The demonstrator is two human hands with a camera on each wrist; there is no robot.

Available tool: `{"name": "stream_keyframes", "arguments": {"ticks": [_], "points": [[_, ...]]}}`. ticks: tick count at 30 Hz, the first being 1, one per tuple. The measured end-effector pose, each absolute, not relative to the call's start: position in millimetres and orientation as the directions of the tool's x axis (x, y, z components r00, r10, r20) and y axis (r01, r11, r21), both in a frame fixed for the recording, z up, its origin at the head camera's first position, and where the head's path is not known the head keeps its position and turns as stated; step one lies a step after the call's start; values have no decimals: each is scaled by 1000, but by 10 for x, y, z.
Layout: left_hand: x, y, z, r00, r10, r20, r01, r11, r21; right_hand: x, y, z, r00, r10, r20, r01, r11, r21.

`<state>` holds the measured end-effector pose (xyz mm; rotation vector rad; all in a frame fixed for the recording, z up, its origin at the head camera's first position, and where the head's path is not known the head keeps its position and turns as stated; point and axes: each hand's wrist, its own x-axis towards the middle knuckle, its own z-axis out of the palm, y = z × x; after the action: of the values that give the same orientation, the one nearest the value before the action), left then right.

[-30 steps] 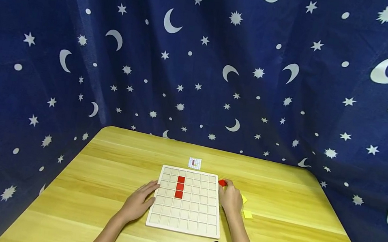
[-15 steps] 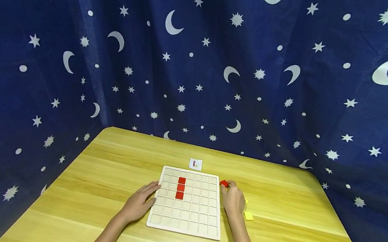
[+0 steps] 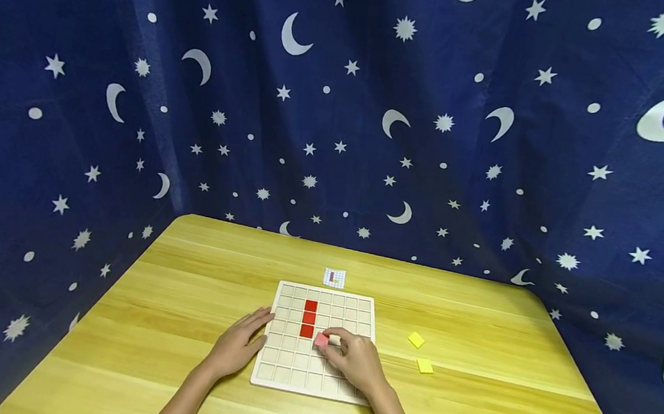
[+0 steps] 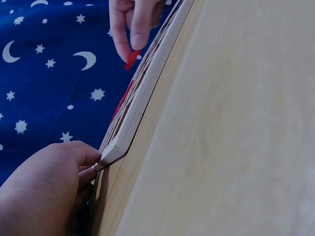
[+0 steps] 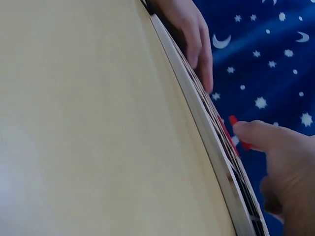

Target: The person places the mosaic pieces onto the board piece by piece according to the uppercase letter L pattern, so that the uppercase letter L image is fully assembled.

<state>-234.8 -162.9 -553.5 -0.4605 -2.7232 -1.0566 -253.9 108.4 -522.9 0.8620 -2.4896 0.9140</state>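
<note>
A pale wooden grid board [image 3: 283,358] lies on the table, with 3 red square tiles [image 3: 309,317] in a column of its cells. Between thumb and fingertips my right hand [image 3: 357,361] pinches another red square tile [image 3: 321,340] over the board, just right of the column's lower end. In the right wrist view this held tile [image 5: 232,119] is raised above the grid, partly covered by the thumb. My left hand [image 3: 236,346] rests at the board's left edge, its fingers loosely extended; in the left wrist view this hand [image 4: 54,179] touches the board's corner.
Two yellow square tiles, one farther back [image 3: 416,340] and one nearer [image 3: 424,366], lie right of the board. Behind the board is a small printed grid card [image 3: 334,278]. A dark blue curtain [image 3: 346,97] with stars and moons hangs behind the wooden table [image 3: 206,253].
My right hand has picked up the red tile from beside the board's upper right corner and carried it left over the grid. The left hand has stayed at the edge.
</note>
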Motion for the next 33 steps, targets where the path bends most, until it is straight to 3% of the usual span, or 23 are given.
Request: {"name": "stream_keyframes", "arguments": {"ticks": [7,25,33], "points": [[-2369,-1634,-5547,-933,219,285,353,706,614,-2435,1009,-5288,-797,-474,375,-604,612,-511],[-2349,-1636,-5521,-937,212,277,343,699,627,-2457,795,-5310,-733,-470,492,-660,665,-350],[-2352,-1633,-5533,-935,210,286,348,698,626,-2446,754,-5308,-742,-465,484,-654,662,-367]]}}
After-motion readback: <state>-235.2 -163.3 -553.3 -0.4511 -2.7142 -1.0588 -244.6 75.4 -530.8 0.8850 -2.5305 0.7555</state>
